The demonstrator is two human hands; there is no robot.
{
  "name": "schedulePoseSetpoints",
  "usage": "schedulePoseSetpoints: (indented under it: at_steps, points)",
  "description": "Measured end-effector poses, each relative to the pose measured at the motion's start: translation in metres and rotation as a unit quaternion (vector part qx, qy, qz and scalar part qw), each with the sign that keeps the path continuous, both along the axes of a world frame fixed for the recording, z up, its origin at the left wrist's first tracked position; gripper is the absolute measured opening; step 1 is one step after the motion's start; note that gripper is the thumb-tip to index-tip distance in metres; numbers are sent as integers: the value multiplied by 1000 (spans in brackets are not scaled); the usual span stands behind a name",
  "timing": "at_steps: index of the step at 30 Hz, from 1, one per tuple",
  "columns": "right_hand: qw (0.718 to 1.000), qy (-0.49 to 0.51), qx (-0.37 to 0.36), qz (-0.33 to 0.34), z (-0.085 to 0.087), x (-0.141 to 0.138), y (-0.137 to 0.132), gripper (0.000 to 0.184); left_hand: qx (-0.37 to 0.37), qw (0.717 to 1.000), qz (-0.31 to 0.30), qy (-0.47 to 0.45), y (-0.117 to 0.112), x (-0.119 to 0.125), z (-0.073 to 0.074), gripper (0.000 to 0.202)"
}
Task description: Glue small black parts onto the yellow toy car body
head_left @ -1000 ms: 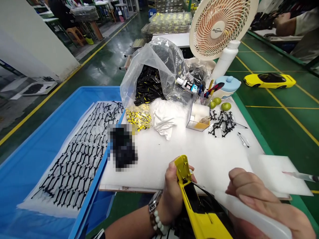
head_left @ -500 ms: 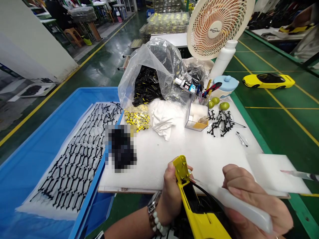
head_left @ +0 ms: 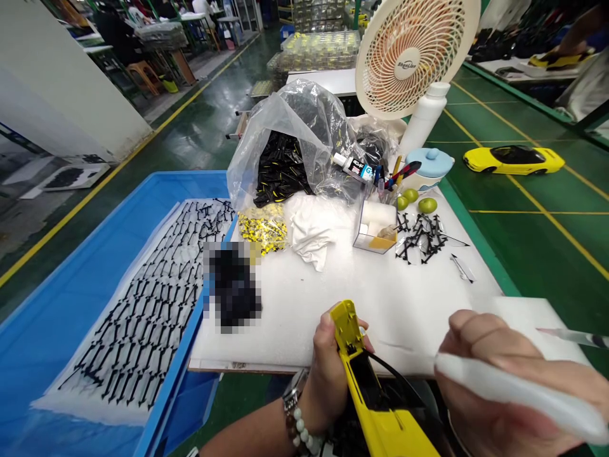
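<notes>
My left hand grips a yellow model car body with a black open middle, its front end raised above the white foam board. A black wire curves from the body. My right hand holds a white plastic squeeze bottle lying nearly level, its narrow end pointing left. That end stays apart from the yellow body. The lower end of the body runs out of view.
A blue tray holds a sheet of black parts at left. Behind the board stand a plastic bag of black pieces, a clear box, and a fan. A yellow model car sits on the green floor.
My right hand and the white bottle have moved right and away from the yellow body. My left hand keeps its hold, and the view has shifted slightly.
</notes>
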State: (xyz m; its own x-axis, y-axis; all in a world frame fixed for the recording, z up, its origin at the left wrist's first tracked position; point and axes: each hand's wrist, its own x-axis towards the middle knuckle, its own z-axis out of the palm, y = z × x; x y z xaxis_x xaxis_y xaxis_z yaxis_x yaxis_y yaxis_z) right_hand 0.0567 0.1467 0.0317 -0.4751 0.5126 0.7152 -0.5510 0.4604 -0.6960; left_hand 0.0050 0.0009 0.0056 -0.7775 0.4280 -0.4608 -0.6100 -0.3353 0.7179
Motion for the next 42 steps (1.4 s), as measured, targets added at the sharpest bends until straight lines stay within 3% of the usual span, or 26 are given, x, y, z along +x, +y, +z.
schedulePoseSetpoints:
  at_steps: [2,4,7,11,15,18,21,24,26,28,31,35,39,42]
  points:
    - [996,67,-37,-42,-5,-16,8,18,-2,1000,5,6,1,0,-2,63]
    - [997,61,-17,-40,-18,-35,18,17,-4,1000,8,19,2,1,-3,65]
    - [997,-64,36,16,-42,-63,28,17,-7,999,21,44,5,1,-4,63]
    - [961,-240,107,84,-62,-99,22,22,-7,998,22,54,6,1,-6,62]
    - [936,-306,154,85,-71,-127,7,29,-5,998,28,53,5,2,-5,60]
    - [929,-306,193,71,-74,-129,4,30,-9,998,16,53,5,2,-5,61]
    - [940,-261,220,1,-67,-113,22,37,-11,999,7,47,4,1,-5,63]
    - [945,-201,210,-149,-50,-95,56,43,-6,999,9,47,5,0,-5,61]
    - [937,-188,208,-208,-38,-92,79,55,-1,999,-3,53,7,-2,-3,60]
    - [931,-207,234,-189,-30,-96,95,57,-2,998,-17,59,9,-5,2,60]
    - [922,-231,279,-140,-27,-112,102,26,-17,998,-15,56,13,-8,9,60]
    - [920,-210,283,-168,-27,-125,94,16,-32,999,-11,31,14,-12,14,62]
    - [933,-137,242,-226,-8,-115,86,17,-52,998,-23,14,14,-15,16,67]
    - [949,-49,162,-266,13,-85,70,23,-65,997,-25,13,15,-17,17,70]
